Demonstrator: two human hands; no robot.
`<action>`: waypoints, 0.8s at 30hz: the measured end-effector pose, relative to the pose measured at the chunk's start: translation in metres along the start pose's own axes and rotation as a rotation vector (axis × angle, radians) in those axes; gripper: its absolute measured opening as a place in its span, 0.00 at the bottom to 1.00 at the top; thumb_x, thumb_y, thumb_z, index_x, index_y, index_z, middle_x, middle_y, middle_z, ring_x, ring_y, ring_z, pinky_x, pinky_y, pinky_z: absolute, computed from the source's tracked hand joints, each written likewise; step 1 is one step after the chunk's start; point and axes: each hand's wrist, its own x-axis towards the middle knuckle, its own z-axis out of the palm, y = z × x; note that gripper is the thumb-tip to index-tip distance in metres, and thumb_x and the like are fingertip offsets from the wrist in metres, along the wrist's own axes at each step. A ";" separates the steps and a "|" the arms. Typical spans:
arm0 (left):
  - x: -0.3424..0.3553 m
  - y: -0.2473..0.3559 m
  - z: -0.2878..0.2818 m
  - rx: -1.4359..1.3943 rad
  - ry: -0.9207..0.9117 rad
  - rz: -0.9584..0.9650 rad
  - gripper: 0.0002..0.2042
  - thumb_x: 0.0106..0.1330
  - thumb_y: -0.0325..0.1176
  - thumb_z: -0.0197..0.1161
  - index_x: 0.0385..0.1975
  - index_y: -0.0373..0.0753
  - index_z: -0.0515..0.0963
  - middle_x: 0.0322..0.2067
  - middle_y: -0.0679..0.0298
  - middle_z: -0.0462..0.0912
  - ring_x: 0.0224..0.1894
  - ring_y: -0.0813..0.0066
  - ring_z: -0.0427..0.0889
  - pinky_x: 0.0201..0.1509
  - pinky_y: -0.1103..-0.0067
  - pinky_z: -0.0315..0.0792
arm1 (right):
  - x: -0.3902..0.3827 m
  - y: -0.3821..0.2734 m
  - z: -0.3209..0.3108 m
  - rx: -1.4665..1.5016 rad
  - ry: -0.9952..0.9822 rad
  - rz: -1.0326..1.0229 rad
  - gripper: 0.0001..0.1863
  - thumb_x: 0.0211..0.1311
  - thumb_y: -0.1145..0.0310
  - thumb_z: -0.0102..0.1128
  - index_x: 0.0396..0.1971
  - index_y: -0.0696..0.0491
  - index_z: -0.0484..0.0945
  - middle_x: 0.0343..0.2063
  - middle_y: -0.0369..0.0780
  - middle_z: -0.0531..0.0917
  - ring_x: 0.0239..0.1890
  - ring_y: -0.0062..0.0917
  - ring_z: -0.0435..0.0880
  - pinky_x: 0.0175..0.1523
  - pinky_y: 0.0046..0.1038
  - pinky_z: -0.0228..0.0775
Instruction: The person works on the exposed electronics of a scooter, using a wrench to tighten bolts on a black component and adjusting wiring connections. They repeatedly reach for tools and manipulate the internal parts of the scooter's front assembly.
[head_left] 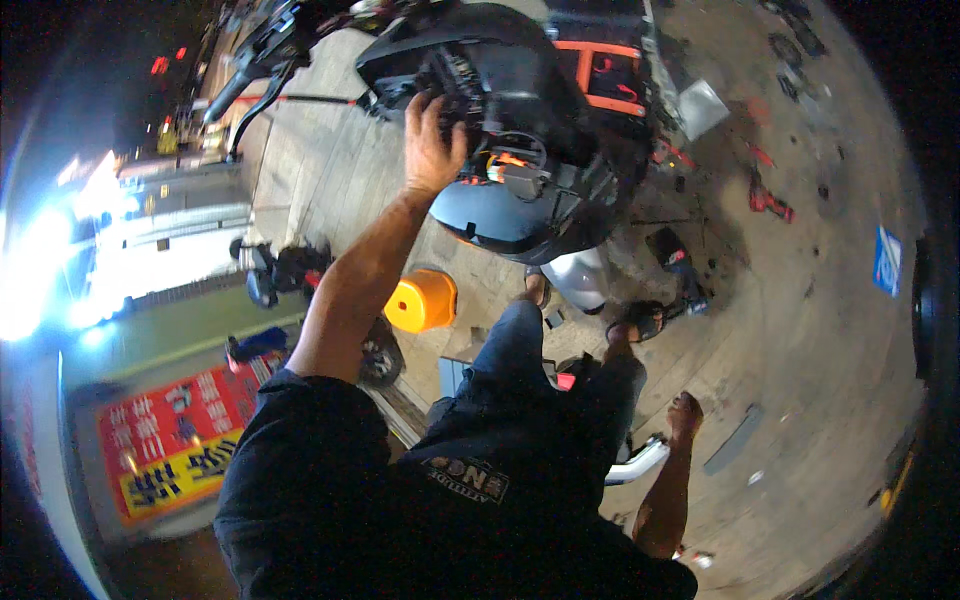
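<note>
The left grip (434,148) rests part-spread on the black casing (520,75); the right grip (685,413) curls, contents unclear.

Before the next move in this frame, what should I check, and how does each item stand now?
1. Left hand touching the vehicle's black body: ok.
2. Left hand gripping firmly: cannot tell; the fingertips' hold is unclear.
3. Right hand away from the vehicle: ok; it hangs low at the person's right side.
4. Connections among the exposed parts: cannot tell; too small to make out.
5. Floor by the right foot clear: not ok; a dark object lies close by.
6. Yellow stool clear of both feet: ok.
</note>
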 end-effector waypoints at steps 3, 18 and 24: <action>-0.003 0.007 -0.006 0.048 0.074 -0.001 0.21 0.52 0.31 0.64 0.47 0.33 0.71 0.51 0.46 0.68 0.56 0.44 0.65 0.61 0.60 0.60 | -0.004 -0.046 -0.048 -0.037 0.057 0.040 0.16 0.58 0.59 0.59 0.34 0.57 0.77 0.24 0.41 0.80 0.16 0.22 0.73 0.18 0.24 0.62; -0.005 0.022 0.027 -0.002 0.436 -0.230 0.10 0.52 0.29 0.65 0.34 0.37 0.76 0.38 0.55 0.78 0.48 0.51 0.74 0.54 0.64 0.67 | -0.038 -0.139 -0.042 -0.448 -0.012 0.056 0.17 0.61 0.64 0.56 0.48 0.53 0.73 0.30 0.37 0.80 0.22 0.19 0.75 0.23 0.21 0.66; -0.016 0.012 0.036 0.106 0.358 -0.208 0.09 0.55 0.32 0.65 0.34 0.39 0.77 0.37 0.58 0.79 0.46 0.55 0.75 0.52 0.64 0.66 | -0.038 -0.142 -0.078 -0.402 -0.048 -0.042 0.15 0.63 0.61 0.55 0.46 0.53 0.75 0.31 0.37 0.80 0.22 0.20 0.76 0.22 0.23 0.66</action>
